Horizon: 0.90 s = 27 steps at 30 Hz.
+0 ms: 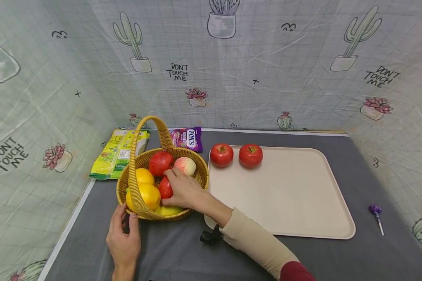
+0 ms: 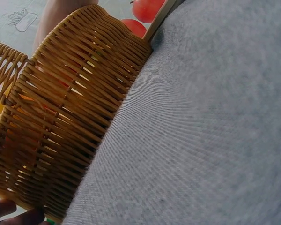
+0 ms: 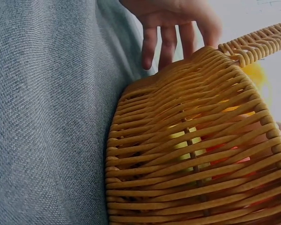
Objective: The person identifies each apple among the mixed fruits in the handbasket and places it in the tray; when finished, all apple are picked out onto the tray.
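In the head view my right hand (image 1: pixel 184 189) reaches over the rim of a yellow wicker basket (image 1: pixel 203 171). Its thumb and fingers grip a round red fruit (image 1: pixel 165 188), partly covered by the hand. My left hand (image 1: pixel 124 240) touches the basket's near left side with thumb and fingers spread; the right wrist view shows its fingers (image 3: pixel 167 47) fairly straight against the outer wall. Around the gripped fruit lie another red fruit (image 1: pixel 161 163), a pale pink peach (image 1: pixel 185 166), two yellow fruits (image 1: pixel 149 197) and a long yellow-green one (image 1: pixel 169 211).
Right of the basket lies a beige tray (image 1: pixel 285 191), with two red tomatoes (image 1: pixel 251 155) at its far left corner. Behind the basket are a yellow-green packet (image 1: pixel 117 152) and a purple candy bag (image 1: pixel 191 139). A purple lollipop (image 1: pixel 375 210) lies at far right.
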{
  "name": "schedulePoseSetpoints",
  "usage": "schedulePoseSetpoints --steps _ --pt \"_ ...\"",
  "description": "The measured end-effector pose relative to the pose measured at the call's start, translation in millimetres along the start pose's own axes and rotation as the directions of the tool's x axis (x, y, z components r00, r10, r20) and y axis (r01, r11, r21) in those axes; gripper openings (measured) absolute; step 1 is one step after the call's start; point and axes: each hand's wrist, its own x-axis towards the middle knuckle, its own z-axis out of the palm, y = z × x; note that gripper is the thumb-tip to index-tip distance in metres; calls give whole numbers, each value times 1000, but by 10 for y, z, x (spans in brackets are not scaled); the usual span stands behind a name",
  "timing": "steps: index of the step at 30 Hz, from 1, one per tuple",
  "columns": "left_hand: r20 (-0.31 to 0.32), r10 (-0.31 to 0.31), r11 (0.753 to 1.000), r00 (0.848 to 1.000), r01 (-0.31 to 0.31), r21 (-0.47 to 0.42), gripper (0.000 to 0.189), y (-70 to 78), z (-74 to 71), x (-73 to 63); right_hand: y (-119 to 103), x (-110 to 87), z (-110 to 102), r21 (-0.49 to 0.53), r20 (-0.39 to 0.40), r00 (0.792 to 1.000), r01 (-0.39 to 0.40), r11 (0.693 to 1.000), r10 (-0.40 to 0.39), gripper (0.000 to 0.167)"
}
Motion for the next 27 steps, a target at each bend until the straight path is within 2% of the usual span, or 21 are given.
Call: schedulePoseSetpoints --steps 10,15,21,27 --pt "-4 -18 1000 1000 18 -2 36 -29 -8 -8 -7 -62 -21 43 -50 999 -18 999 20 75" --pt "-9 -23 1000 1000 23 -2 36 -26 -6 -14 10 -119 -106 75 -65 997 -31 997 36 75" --pt "18 -61 998 998 60 29 36 -17 4 -7 75 -151 -231 136 -87 995 -30 990 42 75" --pt "12 -54 998 998 54 10 36 -14 11 7 160 -183 -285 181 -110 994 -6 983 26 76"
